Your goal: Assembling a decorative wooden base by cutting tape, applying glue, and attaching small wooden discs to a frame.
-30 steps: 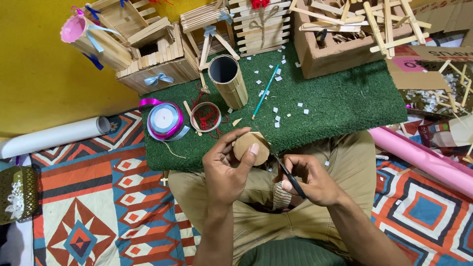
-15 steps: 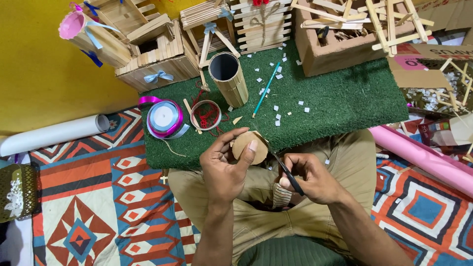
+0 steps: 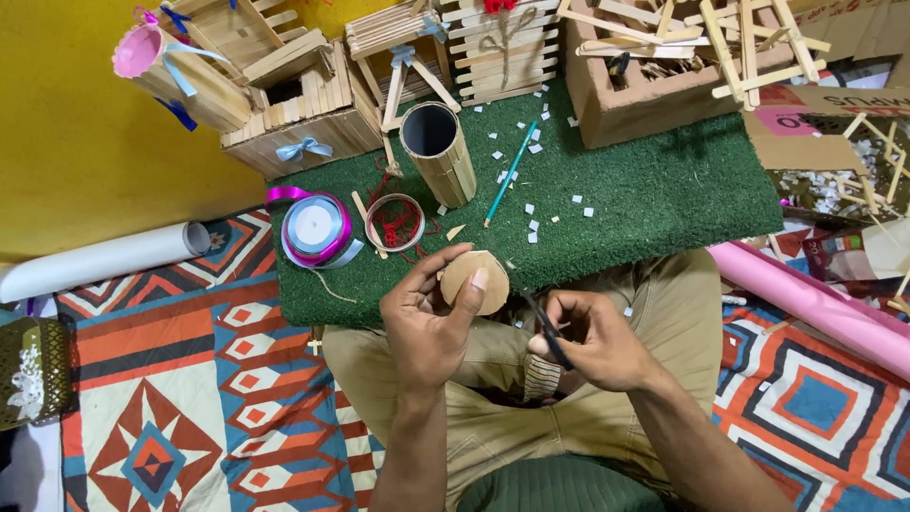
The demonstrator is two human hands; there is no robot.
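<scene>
Turf mat (image 3: 654,190), patterned rug (image 3: 190,379), yellow wall (image 3: 66,142)

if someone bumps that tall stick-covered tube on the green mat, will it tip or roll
The stick-covered tube stands upright on the green mat and is tall for its base, so a bump near the top would probably tip it. It looks hollow, so likely light. Once down, its round shape might roll a little, though the grassy mat would probably slow it.

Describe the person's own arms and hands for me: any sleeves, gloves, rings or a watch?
Both forearms are bare to the bottom edge of the picture, with no sleeves in view. The left hand and the right hand wear no gloves. No watch, ring or bracelet shows on the parts in view. The arms come up over khaki trousers and a dark green top.
</scene>
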